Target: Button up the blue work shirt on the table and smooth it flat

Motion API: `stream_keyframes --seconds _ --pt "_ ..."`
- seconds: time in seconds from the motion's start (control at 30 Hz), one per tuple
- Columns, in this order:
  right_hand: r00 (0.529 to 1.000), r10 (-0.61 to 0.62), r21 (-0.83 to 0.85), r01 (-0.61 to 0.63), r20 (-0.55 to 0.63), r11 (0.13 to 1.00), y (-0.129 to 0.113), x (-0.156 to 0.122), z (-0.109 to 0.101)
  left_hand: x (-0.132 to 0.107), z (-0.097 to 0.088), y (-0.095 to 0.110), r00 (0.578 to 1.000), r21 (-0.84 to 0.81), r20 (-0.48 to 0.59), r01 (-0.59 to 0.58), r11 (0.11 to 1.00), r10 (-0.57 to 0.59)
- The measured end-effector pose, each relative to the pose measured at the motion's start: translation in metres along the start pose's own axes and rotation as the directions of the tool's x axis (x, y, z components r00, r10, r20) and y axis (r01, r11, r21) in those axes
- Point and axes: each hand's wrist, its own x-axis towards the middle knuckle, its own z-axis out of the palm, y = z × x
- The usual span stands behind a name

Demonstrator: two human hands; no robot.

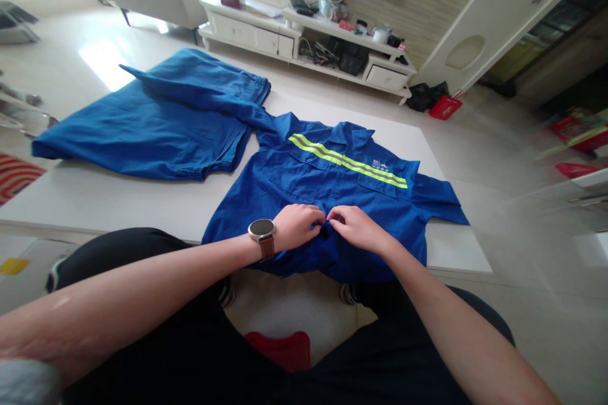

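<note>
A blue work jacket (pixel 280 180) with a yellow-green and grey reflective stripe (pixel 349 161) lies front up on a white table (pixel 142 202), its collar pointing away from me. Its lower hem hangs over the near table edge. My left hand (pixel 300 226), with a watch (pixel 262 229) on the wrist, pinches the jacket's front placket below the chest pockets. Close beside it, my right hand (pixel 356 228) is closed on the same placket, fingertips nearly touching the left ones. Whatever small part sits between the fingertips is hidden.
Blue trousers (pixel 156 133) lie on the table's left part, reaching past its edge, with a jacket sleeve (pixel 199 98) across them. Beyond the table stands a low white TV cabinet (pixel 251 31). A red stool (pixel 285 351) shows between my legs.
</note>
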Motion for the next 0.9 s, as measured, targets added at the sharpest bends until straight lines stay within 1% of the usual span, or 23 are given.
stream_keyframes --seconds 0.1,0.23,0.5,0.73,0.8,0.9 --pt "1.000 0.004 0.054 -0.006 0.023 0.999 -0.001 -0.001 -0.002 0.000 0.000 0.000 1.000 0.006 -0.006 -0.007 1.000 0.007" --pt "0.999 0.004 0.072 -0.007 0.042 0.997 -0.001 -0.001 -0.003 0.000 0.000 0.000 1.000 0.013 -0.009 -0.011 1.000 0.011" --pt "1.000 -0.006 0.025 0.005 0.027 1.000 -0.001 -0.003 -0.002 -0.001 0.002 0.000 1.000 0.015 0.002 -0.009 1.000 0.009" --pt "1.000 0.019 -0.081 -0.018 0.008 0.997 -0.005 -0.002 0.001 0.000 0.002 -0.001 1.000 0.024 0.003 -0.013 1.000 0.013" --pt "0.998 0.055 -0.132 -0.055 0.001 0.990 -0.007 -0.002 0.001 0.000 0.001 0.000 1.000 0.020 0.001 -0.022 1.000 0.022" --pt "0.987 0.162 -0.292 -0.162 -0.024 0.943 -0.010 -0.002 -0.004 0.000 -0.001 0.001 1.000 0.018 0.005 -0.029 0.999 0.029"
